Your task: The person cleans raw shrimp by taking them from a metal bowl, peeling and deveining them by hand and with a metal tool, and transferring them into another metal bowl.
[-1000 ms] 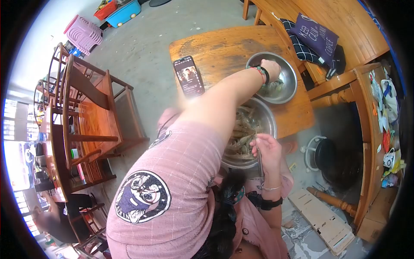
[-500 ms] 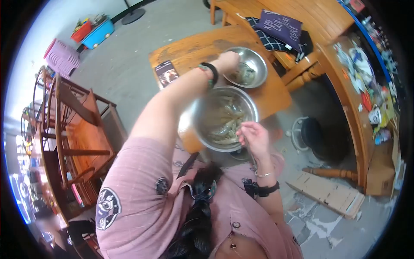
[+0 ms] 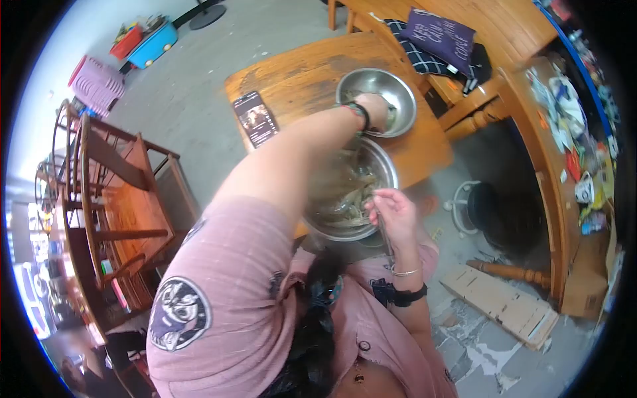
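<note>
My left hand [image 3: 373, 111] reaches down into the farther metal bowl [image 3: 406, 89]; its fingers are hidden from the camera. A few greyish-green shrimp [image 3: 391, 119] show beside it in that bowl. Nearer to me is a larger metal bowl [image 3: 391, 166] holding many raw shrimp [image 3: 352, 199], partly covered by my blurred left forearm. At this bowl's right rim my right hand [image 3: 393, 211] is closed in a pinch, palm side up. A thin dark strand or stick runs below its fingers, too small to name.
Both bowls stand on a wooden table [image 3: 298, 73], with a lit phone [image 3: 255, 118] at its left. A wooden bench [image 3: 497, 26] with a purple cushion [image 3: 439, 34] is behind. Wooden chairs [image 3: 123, 205] stand left; a stool [image 3: 468, 205] and flat cardboard [image 3: 501, 305] lie right.
My left hand has moved right and down, from the farther bowl's left side into it. My right hand stays almost in place, still pinched. The view has shifted slightly.
</note>
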Tool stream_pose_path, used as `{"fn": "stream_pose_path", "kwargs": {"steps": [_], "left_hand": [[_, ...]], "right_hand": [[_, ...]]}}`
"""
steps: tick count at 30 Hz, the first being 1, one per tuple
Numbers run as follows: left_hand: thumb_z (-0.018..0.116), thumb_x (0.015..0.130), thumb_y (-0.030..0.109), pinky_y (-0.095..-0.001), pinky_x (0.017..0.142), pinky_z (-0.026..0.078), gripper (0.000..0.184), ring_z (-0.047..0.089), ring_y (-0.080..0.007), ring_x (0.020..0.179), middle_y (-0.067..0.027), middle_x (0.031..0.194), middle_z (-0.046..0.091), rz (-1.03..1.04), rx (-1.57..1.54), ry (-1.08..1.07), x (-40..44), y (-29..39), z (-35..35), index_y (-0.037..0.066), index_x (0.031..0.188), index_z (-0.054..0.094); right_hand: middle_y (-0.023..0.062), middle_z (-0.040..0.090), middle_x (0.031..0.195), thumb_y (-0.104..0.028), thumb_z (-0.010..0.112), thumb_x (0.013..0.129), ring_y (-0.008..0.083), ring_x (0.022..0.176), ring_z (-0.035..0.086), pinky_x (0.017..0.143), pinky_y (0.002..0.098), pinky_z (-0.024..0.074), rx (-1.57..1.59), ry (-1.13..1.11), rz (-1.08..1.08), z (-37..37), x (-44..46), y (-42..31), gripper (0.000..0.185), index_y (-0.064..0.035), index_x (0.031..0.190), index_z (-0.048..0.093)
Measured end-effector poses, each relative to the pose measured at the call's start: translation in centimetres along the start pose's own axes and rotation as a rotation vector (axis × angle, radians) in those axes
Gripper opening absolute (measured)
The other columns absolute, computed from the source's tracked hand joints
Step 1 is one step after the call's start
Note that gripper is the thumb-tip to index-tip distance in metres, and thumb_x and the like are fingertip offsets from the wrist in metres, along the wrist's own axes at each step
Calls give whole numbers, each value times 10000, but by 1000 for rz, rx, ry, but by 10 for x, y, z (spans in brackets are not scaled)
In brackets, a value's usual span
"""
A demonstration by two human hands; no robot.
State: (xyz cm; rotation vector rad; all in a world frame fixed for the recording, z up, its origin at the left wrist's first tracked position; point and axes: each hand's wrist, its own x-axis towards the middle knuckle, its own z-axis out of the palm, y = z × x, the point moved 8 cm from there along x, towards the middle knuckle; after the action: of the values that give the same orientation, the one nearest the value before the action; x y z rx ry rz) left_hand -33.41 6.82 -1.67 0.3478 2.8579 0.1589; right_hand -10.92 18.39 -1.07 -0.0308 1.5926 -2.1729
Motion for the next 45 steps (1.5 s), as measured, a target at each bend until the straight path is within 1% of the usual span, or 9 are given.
{"fn": "stream_pose_path", "kwargs": {"steps": [4,7,14,21,26,29,32,35,45], "left_hand": [[755,706,316,-401,835,518,379,637,-258,1018,-110,1100,664,-92,46,-97,20,4,19,106,1019,710],[601,823,208,-439,805,511,257,638,-274,1021,-90,1112,665,-117,24,-45,29,1,25,99,1030,708],[567,835,193,-489,772,496,267,640,-271,1018,-90,1112,665,18,32,-104,-2,1,0,129,1057,701],[629,755,127,-437,775,523,199,644,-342,933,-204,1000,662,190,-14,105,-15,-13,-41,41,919,702],[687,749,142,-415,706,524,269,657,-357,807,-210,827,665,372,-240,474,-92,-1,-72,-7,965,625],[722,736,89,-371,668,529,266,683,-284,758,-189,782,665,221,-497,463,-147,-4,-68,-17,933,579],[688,801,7,-237,609,515,172,660,-116,747,-100,772,681,129,-961,352,-176,-15,-30,-33,906,558],[681,810,3,-220,628,514,164,662,-116,747,-99,805,686,17,-1073,333,-209,-17,-5,-36,909,557],[718,776,4,-199,597,494,150,627,-74,709,-69,797,683,-35,-1187,449,-252,-19,17,-20,847,587]], "right_hand": [[136,662,835,-31,558,917,103,612,585,527,204,475,-18,9,-4,-10,5,3,151,15,1060,569],[126,662,830,-33,563,915,102,602,581,522,206,473,-42,32,4,-15,6,4,152,12,1060,568],[118,661,825,-36,561,916,99,597,578,518,206,470,-61,21,-26,-9,3,-4,144,13,1052,568],[93,663,815,-48,558,922,71,588,566,499,186,447,-93,59,-70,-2,-7,-13,142,1,1055,570],[54,659,754,-26,549,911,57,583,569,513,194,457,-331,157,-149,11,-11,-33,104,25,990,594],[57,662,744,-25,547,906,65,608,596,527,205,474,-448,170,-226,20,-12,-43,110,31,986,598],[65,668,740,-30,554,895,79,624,615,531,221,483,-472,145,-268,28,-10,-43,119,31,984,603],[77,667,734,-27,563,881,85,617,617,531,236,484,-518,134,-290,39,-11,-47,120,32,975,608],[139,677,752,-23,592,844,205,692,687,612,299,520,-711,90,-387,70,-19,-50,112,7,949,618]]}}
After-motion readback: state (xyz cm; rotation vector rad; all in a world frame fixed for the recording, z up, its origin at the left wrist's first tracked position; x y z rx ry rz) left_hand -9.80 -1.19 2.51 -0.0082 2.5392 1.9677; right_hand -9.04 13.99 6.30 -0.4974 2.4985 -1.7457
